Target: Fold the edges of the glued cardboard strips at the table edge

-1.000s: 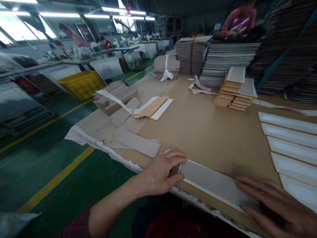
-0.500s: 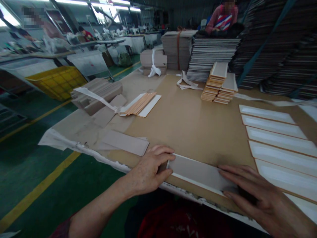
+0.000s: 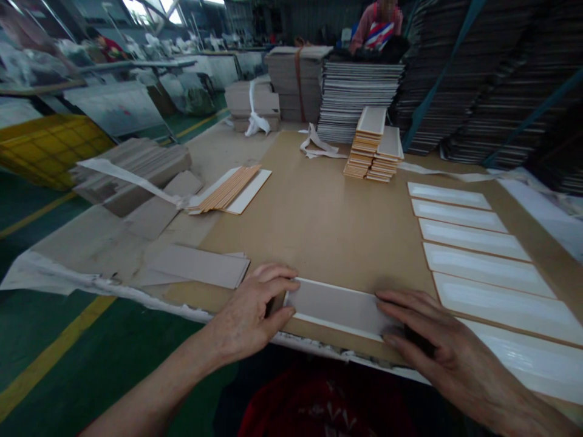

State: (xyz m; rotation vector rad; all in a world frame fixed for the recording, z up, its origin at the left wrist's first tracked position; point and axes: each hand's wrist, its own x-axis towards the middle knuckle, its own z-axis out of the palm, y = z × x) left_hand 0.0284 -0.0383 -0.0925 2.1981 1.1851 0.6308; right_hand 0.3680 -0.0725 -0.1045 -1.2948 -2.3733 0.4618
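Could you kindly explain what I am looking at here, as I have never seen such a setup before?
There is no machine: these are a person's two bare hands, seen from a camera worn on the head, looking forward and down. The left hand and right hand touch opposite ends of a grey panel with a white border, lying near the table's edge. Whether they grip or merely steady it, I cannot tell.

To the right lies a row of white, orange-edged strips. Farther back stand orange-edged stacks; to the left lie fanned orange-edged pieces and loose grey cards. Another person is in the background.
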